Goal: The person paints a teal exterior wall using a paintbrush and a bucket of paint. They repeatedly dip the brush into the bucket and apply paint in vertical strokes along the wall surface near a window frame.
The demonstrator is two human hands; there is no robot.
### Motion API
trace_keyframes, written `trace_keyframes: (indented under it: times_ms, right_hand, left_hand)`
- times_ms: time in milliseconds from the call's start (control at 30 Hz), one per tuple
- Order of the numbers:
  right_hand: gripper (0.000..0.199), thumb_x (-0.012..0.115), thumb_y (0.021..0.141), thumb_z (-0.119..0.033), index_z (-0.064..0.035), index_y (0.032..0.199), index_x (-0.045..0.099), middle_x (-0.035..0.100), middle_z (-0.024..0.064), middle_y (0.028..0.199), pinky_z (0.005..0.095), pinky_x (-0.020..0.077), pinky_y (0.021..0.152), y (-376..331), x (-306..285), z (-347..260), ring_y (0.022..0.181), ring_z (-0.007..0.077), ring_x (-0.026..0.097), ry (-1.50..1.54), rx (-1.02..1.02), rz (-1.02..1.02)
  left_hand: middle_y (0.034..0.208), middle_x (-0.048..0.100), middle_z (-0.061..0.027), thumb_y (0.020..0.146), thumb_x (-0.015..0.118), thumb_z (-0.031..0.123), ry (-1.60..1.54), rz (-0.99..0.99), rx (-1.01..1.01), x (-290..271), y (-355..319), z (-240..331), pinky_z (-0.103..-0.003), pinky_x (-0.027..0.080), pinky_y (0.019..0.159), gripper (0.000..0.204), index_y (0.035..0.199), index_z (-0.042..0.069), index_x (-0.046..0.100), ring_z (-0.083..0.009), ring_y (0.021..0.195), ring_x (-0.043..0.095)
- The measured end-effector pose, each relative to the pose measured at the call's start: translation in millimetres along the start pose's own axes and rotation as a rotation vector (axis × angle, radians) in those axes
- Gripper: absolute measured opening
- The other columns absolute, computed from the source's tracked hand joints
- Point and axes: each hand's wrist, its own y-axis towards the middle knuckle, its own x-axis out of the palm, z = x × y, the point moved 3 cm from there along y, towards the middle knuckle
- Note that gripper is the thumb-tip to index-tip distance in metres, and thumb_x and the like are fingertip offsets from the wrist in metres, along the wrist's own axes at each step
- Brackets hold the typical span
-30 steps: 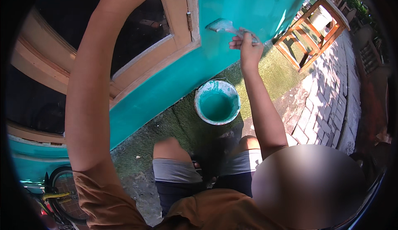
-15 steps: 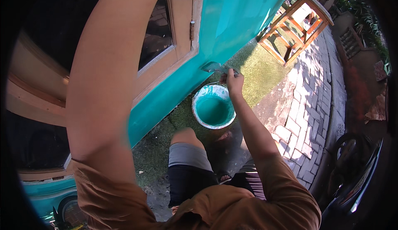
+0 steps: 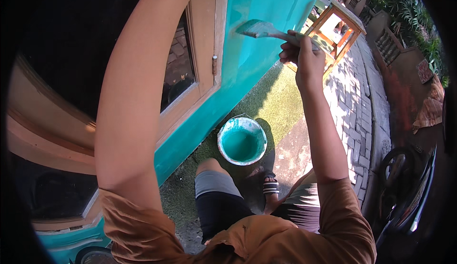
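Observation:
My right hand (image 3: 301,54) grips the handle of a paintbrush (image 3: 261,29), whose teal-wet bristles press against the turquoise wall (image 3: 266,7) just right of the wooden window frame (image 3: 209,69). My left arm (image 3: 138,88) reaches straight up past the window; the left hand is out of view above the picture's top edge. A white bucket of turquoise paint (image 3: 242,140) stands on the ground below the brush, in front of my knees.
A wooden stool (image 3: 336,28) stands on the grass strip beyond the brush. A brick-paved path (image 3: 357,92) runs along the right. A dark vehicle with a wheel (image 3: 402,169) sits at the right edge. Plants line the far right.
My right hand has lifted the brush from just above the bucket up to the wall. The view has tilted, and the bucket now lies lower in the picture.

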Motion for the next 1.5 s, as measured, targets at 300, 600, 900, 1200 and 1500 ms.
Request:
trace_keyframes:
  times_ms: [300,600,900,1200,1500]
  right_hand:
    - [0.032,0.047,0.094,-0.017,0.0092,0.103,0.063,0.065,0.0153,0.070,0.0299,0.0540,0.046,25.5,19.4,4.4,0.052,0.0199,0.064,-0.013,0.020,-0.132]
    - [0.035,0.048,0.092,-0.018,0.0133,0.104,0.060,0.065,0.0182,0.076,0.0315,0.0550,0.050,90.6,47.6,-159.6,0.056,0.0225,0.065,0.185,-0.390,-0.158]
    - [0.029,0.046,0.095,-0.017,0.0075,0.104,0.058,0.064,0.0174,0.081,0.0354,0.0583,0.061,167.8,78.5,-291.7,0.067,0.0240,0.066,0.558,-0.594,-0.209]
    - [0.040,0.047,0.090,-0.015,0.0133,0.117,0.055,0.062,0.0159,0.079,0.0353,0.0534,0.058,121.1,91.0,-188.9,0.061,0.0212,0.059,0.620,-0.416,-0.126]
    - [0.036,0.048,0.091,-0.018,0.0107,0.111,0.059,0.062,0.0145,0.072,0.0325,0.0507,0.049,51.2,12.9,-66.1,0.052,0.0194,0.058,0.297,-0.056,-0.076]
  left_hand:
    - [0.096,0.057,-0.0224,0.096,0.046,0.014,-0.080,0.005,-0.091,0.9,38.3,-10.5,-0.042,0.045,0.085,0.019,0.101,-0.003,0.055,-0.0396,0.093,0.057]
    - [0.103,0.060,-0.0154,0.096,0.042,0.019,-0.070,-0.005,-0.061,6.6,27.9,-15.1,-0.035,0.045,0.089,0.029,0.108,-0.003,0.057,-0.0276,0.098,0.059]
    - [0.097,0.052,-0.0170,0.092,0.038,0.023,-0.002,-0.040,-0.110,10.3,27.4,-11.0,-0.036,0.043,0.081,0.032,0.105,-0.003,0.051,-0.0285,0.087,0.052]
    - [0.093,0.054,-0.0172,0.090,0.044,0.025,-0.038,0.035,-0.105,9.4,26.1,-11.3,-0.041,0.043,0.084,0.029,0.100,-0.001,0.053,-0.0346,0.087,0.053]
    - [0.092,0.054,-0.0166,0.089,0.046,0.024,-0.037,0.037,-0.079,9.5,24.6,-14.1,-0.041,0.043,0.082,0.029,0.101,-0.001,0.052,-0.0346,0.086,0.052]
